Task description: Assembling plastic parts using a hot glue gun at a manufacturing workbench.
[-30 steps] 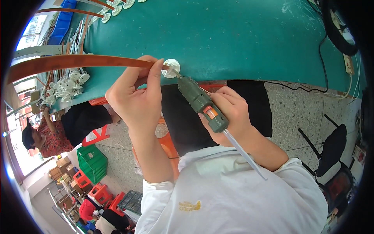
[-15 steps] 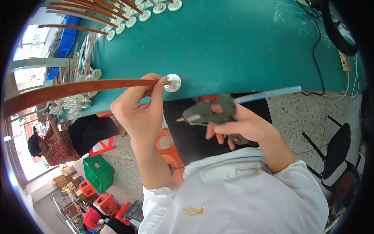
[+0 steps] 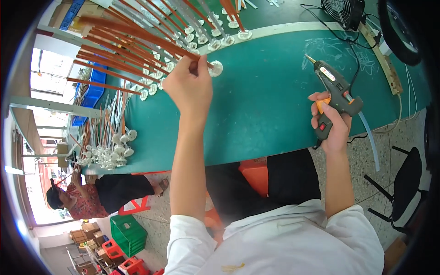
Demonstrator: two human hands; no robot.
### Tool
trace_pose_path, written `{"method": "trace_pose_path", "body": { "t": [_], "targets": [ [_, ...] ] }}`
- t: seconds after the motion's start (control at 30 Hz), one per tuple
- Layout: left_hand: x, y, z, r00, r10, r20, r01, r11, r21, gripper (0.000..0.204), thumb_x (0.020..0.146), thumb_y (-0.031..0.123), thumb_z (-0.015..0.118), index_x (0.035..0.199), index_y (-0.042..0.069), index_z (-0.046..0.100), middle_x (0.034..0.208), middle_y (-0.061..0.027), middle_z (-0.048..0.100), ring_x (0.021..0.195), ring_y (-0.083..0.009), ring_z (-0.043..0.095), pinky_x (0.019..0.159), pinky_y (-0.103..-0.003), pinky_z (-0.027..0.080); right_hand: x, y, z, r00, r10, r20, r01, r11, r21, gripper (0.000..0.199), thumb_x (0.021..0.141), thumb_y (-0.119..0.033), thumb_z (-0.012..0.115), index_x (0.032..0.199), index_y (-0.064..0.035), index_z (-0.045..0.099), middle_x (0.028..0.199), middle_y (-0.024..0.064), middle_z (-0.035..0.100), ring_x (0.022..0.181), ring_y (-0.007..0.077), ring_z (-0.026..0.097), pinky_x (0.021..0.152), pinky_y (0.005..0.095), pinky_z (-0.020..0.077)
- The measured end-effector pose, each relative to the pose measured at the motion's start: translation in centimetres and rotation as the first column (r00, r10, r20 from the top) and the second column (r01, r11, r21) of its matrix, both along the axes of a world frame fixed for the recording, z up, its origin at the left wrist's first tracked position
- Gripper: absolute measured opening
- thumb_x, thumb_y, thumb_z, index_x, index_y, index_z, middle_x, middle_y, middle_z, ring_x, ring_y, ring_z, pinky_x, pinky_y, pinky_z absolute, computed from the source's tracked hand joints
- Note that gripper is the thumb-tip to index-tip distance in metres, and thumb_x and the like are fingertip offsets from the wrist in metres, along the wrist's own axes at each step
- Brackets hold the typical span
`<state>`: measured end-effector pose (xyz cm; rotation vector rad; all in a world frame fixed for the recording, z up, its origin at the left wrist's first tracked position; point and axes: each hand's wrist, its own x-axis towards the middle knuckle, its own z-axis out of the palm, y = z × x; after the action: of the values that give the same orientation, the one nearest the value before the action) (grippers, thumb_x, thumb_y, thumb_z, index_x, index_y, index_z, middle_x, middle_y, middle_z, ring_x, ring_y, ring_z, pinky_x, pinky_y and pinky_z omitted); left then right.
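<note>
My left hand (image 3: 191, 89) pinches the lower end of a long brown strip (image 3: 137, 33) just above its round white base (image 3: 216, 68), over the far part of the green table. The strip slants away to the upper left. In my right hand (image 3: 337, 130) is a dark hot glue gun (image 3: 338, 85), my fingers wrapped round its handle at the orange trigger. Its nozzle points up and left, away from the strip. A translucent glue stick (image 3: 370, 142) juts from the back of the gun.
Several brown and grey strips on round bases (image 3: 143, 95) stand left of my left hand. More white-based strips (image 3: 110, 153) lie heaped at the table's left end. A fan (image 3: 344, 13) and power strip (image 3: 382, 64) are at the far right. Another person (image 3: 94, 195) works at the left.
My left hand has carried the strip and its base farther over the table, beside the standing rows. My right hand has swung the glue gun up and right, over the table.
</note>
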<state>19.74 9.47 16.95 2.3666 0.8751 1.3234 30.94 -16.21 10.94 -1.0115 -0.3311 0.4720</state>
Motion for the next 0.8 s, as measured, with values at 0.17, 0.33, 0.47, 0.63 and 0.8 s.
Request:
{"method": "trace_pose_path", "body": {
  "t": [0.17,0.33,0.47,0.63,0.8],
  "targets": [
    [3.4,1.7,0.1,0.988,0.040,-0.149,-0.017,0.989,0.150,0.012,0.084,0.010,0.069,0.077,0.000,0.069,0.064,-0.0111,0.069,0.056,-0.0243,0.067,0.059,-0.033,0.050,-0.1,0.1,0.4,0.991,0.132,0.009,-0.129,0.977,-0.167,0.018,0.087,-0.007,0.059,0.102,0.0028,0.062,0.100,0.0154,0.065,0.070,0.0125,0.056,0.050,0.0246,0.0457],
    [5.2,1.4,-0.4,0.985,-0.013,-0.173,0.018,1.000,0.026,0.013,0.084,0.011,0.070,0.079,-0.001,0.069,0.065,-0.0110,0.070,0.058,-0.0234,0.068,0.060,-0.032,0.052,0.3,-0.4,0.1,0.988,0.151,0.033,-0.145,0.979,-0.143,0.017,0.087,-0.003,0.058,0.103,0.0021,0.062,0.101,0.0152,0.065,0.071,0.0125,0.057,0.050,0.0251,0.0466],
    [4.9,1.5,-0.5,0.983,0.010,-0.183,-0.003,0.999,0.044,0.019,0.083,0.016,0.073,0.082,-0.002,0.070,0.066,-0.0111,0.070,0.059,-0.0229,0.068,0.060,-0.031,0.052,0.2,-0.4,-0.1,0.984,0.177,0.032,-0.169,0.971,-0.170,0.018,0.087,-0.002,0.058,0.104,0.0016,0.062,0.102,0.0153,0.065,0.071,0.0123,0.057,0.049,0.0252,0.0472],
    [1.4,0.6,0.8,0.973,0.076,-0.217,-0.066,0.996,0.053,0.023,0.080,0.022,0.078,0.084,0.000,0.072,0.066,-0.0102,0.069,0.058,-0.0217,0.067,0.059,-0.029,0.051,0.0,0.1,-0.1,0.983,0.180,0.025,-0.175,0.975,-0.137,0.018,0.087,-0.002,0.058,0.104,0.0018,0.062,0.102,0.0147,0.065,0.070,0.0120,0.057,0.049,0.0251,0.0470],
    [-8.8,0.2,-0.3,0.978,0.161,-0.131,-0.134,0.971,0.196,0.020,0.086,0.021,0.072,0.077,0.003,0.071,0.062,-0.0092,0.066,0.054,-0.0253,0.063,0.056,-0.030,0.049,0.0,-0.3,-0.3,0.991,0.115,0.073,-0.102,0.981,-0.162,0.016,0.088,-0.005,0.058,0.101,0.0026,0.063,0.103,0.0144,0.064,0.070,0.0118,0.057,0.049,0.0239,0.0451]
  ]
}}
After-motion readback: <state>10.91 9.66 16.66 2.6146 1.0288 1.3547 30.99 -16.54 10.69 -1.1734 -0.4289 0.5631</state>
